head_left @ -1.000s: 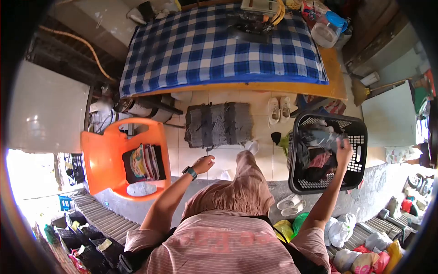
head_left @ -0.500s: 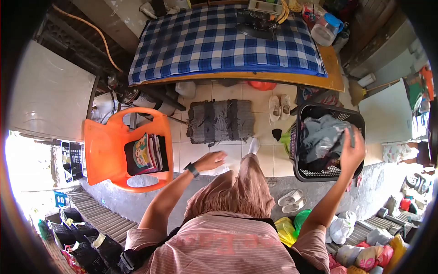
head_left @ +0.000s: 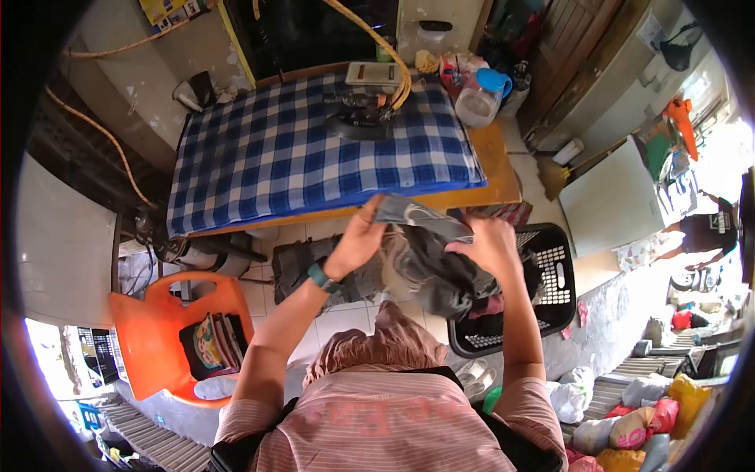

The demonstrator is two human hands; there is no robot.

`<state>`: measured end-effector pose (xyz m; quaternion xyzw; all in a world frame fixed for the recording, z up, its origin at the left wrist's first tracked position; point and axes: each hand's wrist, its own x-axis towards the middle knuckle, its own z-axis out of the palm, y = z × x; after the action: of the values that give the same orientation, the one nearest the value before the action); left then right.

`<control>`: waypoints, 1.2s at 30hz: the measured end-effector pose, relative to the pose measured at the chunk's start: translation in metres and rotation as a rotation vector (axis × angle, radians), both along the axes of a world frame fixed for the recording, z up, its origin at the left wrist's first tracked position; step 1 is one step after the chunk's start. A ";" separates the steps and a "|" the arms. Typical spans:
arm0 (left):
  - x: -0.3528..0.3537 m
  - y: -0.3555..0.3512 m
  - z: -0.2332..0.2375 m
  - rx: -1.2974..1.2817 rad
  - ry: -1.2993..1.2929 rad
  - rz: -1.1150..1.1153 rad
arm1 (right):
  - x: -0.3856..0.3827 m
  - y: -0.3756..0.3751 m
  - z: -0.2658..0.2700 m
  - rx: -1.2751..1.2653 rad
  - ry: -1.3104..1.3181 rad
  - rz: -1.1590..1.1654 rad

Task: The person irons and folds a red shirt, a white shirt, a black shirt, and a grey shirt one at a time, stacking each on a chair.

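Up out of the black basket (head_left: 550, 275) comes the grey garment (head_left: 429, 263), left hand (head_left: 360, 236) and right hand (head_left: 491, 245) both clamped on it.

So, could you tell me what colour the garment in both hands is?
Dark grey; the garment shows best in the head view.

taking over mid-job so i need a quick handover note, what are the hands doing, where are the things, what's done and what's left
Left hand: grips one edge of a grey garment held up before the table.
Right hand: grips the same garment's other side.
Things: black basket at the right holds more clothes; folded stack on the orange chair at the left; iron on the checked cloth.
Done: a stack folded, this garment out of the basket.
Left: garment not yet laid down; clothes in the basket.
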<state>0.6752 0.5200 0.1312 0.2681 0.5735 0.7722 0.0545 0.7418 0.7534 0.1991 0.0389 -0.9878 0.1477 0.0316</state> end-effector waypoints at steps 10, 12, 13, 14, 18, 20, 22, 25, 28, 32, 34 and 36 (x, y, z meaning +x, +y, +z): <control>-0.096 -0.110 0.120 0.192 0.011 0.457 | -0.124 0.043 -0.049 -0.432 0.474 -0.343; -0.121 -0.156 0.150 -0.361 0.188 0.757 | -0.156 0.037 -0.044 -0.403 0.443 -0.290; -0.134 -0.171 0.163 -0.439 0.309 0.884 | -0.170 0.027 -0.037 -0.524 0.503 -0.267; -0.149 -0.187 0.176 -0.520 0.428 1.012 | -0.184 0.016 -0.028 -0.647 0.558 -0.241; -0.232 -0.265 0.223 -0.443 0.620 1.343 | -0.201 -0.056 0.054 -0.939 0.529 -0.020; -0.248 -0.292 0.242 -0.372 0.697 1.411 | -0.211 -0.076 0.072 -0.950 0.456 0.073; -0.250 -0.309 0.262 -0.414 0.579 1.394 | -0.220 -0.101 0.088 -1.309 0.062 0.124; -0.298 -0.352 0.248 -0.516 0.424 1.274 | -0.273 -0.134 0.077 -0.949 -0.030 0.117; -0.385 -0.408 0.173 -0.827 0.654 1.115 | -0.335 -0.185 0.050 -0.191 -0.242 -0.037; -0.399 -0.419 0.096 -0.898 0.748 1.168 | -0.395 -0.197 -0.061 0.038 0.371 0.190; -0.383 -0.411 0.068 -0.850 0.674 0.953 | -0.419 -0.190 -0.098 0.376 0.556 0.215; -0.353 -0.399 0.057 -0.864 0.143 0.645 | -0.428 -0.178 -0.120 0.376 0.539 0.274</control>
<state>0.3223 0.1209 0.1881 0.0836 0.8940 0.4237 -0.1192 0.3141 0.5756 0.0794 0.2135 -0.9395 -0.0493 0.2632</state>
